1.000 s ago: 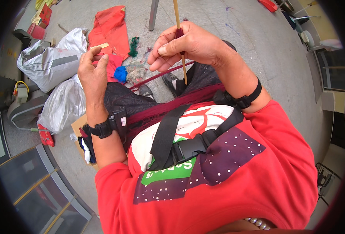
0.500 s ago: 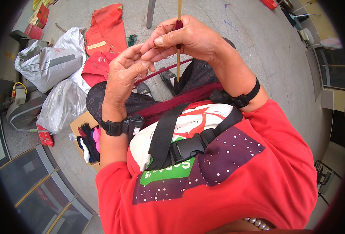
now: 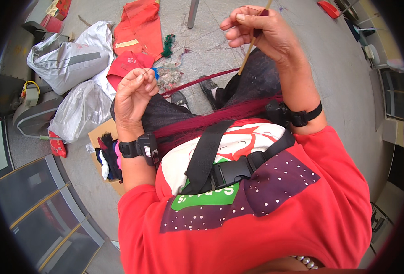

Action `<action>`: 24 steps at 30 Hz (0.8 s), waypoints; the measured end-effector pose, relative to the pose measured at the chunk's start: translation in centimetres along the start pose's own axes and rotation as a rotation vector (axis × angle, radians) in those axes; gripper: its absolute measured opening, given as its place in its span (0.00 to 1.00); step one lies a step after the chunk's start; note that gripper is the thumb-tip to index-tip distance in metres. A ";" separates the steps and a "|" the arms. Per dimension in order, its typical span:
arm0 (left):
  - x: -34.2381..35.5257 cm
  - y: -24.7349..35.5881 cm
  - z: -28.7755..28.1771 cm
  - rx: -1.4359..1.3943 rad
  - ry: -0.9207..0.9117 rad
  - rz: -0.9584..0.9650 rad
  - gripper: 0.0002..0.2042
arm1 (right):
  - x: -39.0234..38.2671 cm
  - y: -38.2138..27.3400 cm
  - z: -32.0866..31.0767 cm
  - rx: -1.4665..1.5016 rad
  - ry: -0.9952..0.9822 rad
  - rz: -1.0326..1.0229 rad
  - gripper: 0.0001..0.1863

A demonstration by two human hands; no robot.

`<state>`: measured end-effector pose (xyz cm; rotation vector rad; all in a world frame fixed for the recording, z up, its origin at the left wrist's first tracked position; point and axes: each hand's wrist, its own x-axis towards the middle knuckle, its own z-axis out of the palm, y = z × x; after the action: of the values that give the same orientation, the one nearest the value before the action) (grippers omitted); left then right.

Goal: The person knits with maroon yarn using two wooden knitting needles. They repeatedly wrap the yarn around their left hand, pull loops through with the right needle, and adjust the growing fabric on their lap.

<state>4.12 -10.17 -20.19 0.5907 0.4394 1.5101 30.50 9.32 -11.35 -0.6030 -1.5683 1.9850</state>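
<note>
Drawn apart since half a second ago, the left hand [image 3: 136,93] sits at ten o'clock, pinched together, though on what I cannot tell, while the right hand [image 3: 268,34] at one o'clock is clamped around a tilted wooden stick [image 3: 246,58]. Dark red yarn [image 3: 247,108] stretches from nine to two o'clock.
</note>
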 end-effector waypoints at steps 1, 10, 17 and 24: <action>-0.4 0.0 -0.5 -0.039 0.075 0.025 0.07 | -0.1 0.0 -0.2 0.002 -0.002 0.022 0.09; -2.3 0.1 -3.1 -0.483 0.258 0.164 0.06 | -0.7 0.9 1.0 -0.251 0.068 0.177 0.07; -3.3 1.0 -4.6 -0.638 0.272 0.309 0.04 | -0.6 1.8 1.3 -0.400 0.126 0.247 0.06; -4.0 1.5 -5.3 -0.717 0.175 0.321 0.05 | -0.7 2.7 1.0 -0.465 0.069 0.306 0.07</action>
<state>-0.41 -13.71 -23.86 -0.0436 -0.0893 1.8906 30.01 7.64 -13.78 -1.1408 -2.0066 1.7770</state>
